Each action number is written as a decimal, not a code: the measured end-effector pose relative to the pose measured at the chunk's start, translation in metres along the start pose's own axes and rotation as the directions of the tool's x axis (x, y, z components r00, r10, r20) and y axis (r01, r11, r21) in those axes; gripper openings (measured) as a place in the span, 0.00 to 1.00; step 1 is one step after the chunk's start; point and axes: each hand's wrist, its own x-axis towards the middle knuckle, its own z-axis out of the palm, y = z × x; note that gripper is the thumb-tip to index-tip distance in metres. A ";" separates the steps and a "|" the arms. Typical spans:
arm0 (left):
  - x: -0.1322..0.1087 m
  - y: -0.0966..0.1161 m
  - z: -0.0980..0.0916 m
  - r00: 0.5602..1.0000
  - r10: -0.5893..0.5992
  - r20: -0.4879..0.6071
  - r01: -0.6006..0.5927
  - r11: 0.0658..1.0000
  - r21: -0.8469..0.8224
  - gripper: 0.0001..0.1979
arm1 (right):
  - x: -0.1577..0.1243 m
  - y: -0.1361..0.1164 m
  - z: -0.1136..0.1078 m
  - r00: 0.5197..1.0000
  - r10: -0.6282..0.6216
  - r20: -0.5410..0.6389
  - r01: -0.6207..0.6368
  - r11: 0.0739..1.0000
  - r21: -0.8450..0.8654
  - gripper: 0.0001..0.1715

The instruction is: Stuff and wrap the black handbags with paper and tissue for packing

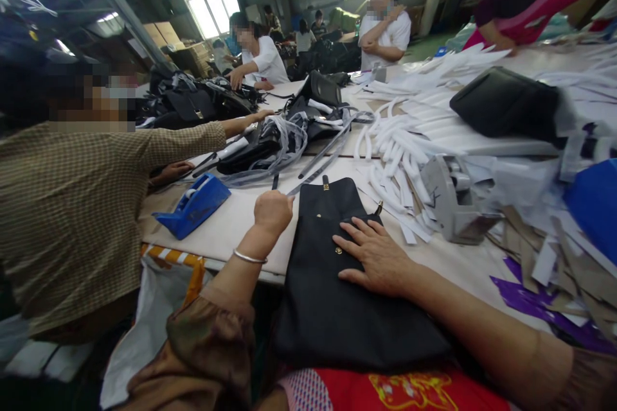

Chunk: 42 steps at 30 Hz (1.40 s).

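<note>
A black bag lies at the table's front edge, its flap folded open toward the far side and a small clasp on the strap end. My right hand rests flat on the bag with its fingers spread, beside a round gold snap. To the left of the flap, my left hand is closed in a fist, a silver bangle on its wrist. A thin grey strip runs away from its thumb side; the fingers hide whatever is inside the fist.
A blue tape dispenser stands at left, a grey one at right. White foam strips, black bags and paper scraps cover parts of the table. A person in a checked shirt reaches in from the left; others are beyond.
</note>
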 end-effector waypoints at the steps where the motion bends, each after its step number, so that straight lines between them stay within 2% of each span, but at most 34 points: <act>1: 0.007 0.002 -0.006 1.000 -0.004 0.008 0.004 1.000 -0.008 0.23 | 0.000 0.000 0.000 1.000 0.001 0.001 -0.001 1.000 0.000 0.48; 2: 0.012 0.006 -0.011 1.000 0.018 0.014 -0.017 0.999 -0.030 0.24 | 0.000 0.000 0.000 1.000 0.002 0.002 -0.002 1.000 0.000 0.48; 4: 0.016 0.016 -0.015 0.990 0.142 0.008 -0.140 0.982 -0.129 0.22 | 0.000 0.000 0.000 1.000 0.002 0.000 -0.002 1.000 0.001 0.48; 6: 0.013 0.026 -0.010 0.965 0.258 0.041 -0.240 0.939 -0.248 0.16 | 0.001 0.001 0.001 1.000 0.002 -0.004 -0.002 1.000 0.003 0.47; 7: 0.011 0.030 -0.004 0.957 0.278 0.085 -0.244 0.926 -0.288 0.14 | 0.001 0.001 0.001 1.000 0.004 -0.003 -0.004 1.000 0.006 0.48; 10: 0.007 0.034 0.020 0.947 0.206 0.247 -0.129 0.947 -0.294 0.16 | 0.001 0.001 0.000 1.000 0.007 0.013 -0.007 1.000 0.023 0.49; 13: 0.011 0.032 0.042 0.942 0.167 0.292 -0.081 0.955 -0.285 0.18 | 0.000 0.001 -0.003 1.000 0.004 0.026 -0.005 0.999 0.054 0.49; 15: 0.016 0.031 0.049 0.940 0.174 0.294 -0.088 0.955 -0.285 0.16 | -0.001 0.001 -0.005 1.000 0.006 0.026 -0.008 0.997 0.076 0.49; 19: 0.025 0.035 0.048 0.944 0.184 0.274 -0.115 0.962 -0.248 0.15 | -0.002 0.001 -0.007 1.000 0.015 0.007 -0.016 0.994 0.111 0.49; 24: 0.036 0.054 0.028 0.963 0.185 0.195 -0.152 0.974 -0.170 0.11 | -0.005 0.002 -0.009 1.000 0.010 -0.007 -0.009 0.987 0.157 0.49; 27: 0.047 0.080 0.012 0.945 0.300 0.132 -0.270 0.940 -0.210 0.09 | -0.006 0.003 -0.013 1.000 0.008 -0.011 -0.006 0.983 0.182 0.49; 32: 0.066 0.139 -0.005 0.856 0.515 0.050 -0.473 0.818 -0.327 0.10 | -0.009 0.005 -0.018 1.000 0.011 -0.022 -0.006 0.973 0.230 0.49; 38: 0.077 0.211 -0.015 0.753 0.658 -0.005 -0.596 0.679 -0.428 0.10 | -0.008 0.012 -0.009 0.997 -0.013 -0.074 0.032 0.965 0.261 0.49; 42: 0.075 0.263 -0.026 0.702 0.708 -0.075 -0.632 0.572 -0.523 0.11 | -0.005 0.012 -0.008 0.991 -0.014 -0.132 0.048 0.965 0.258 0.45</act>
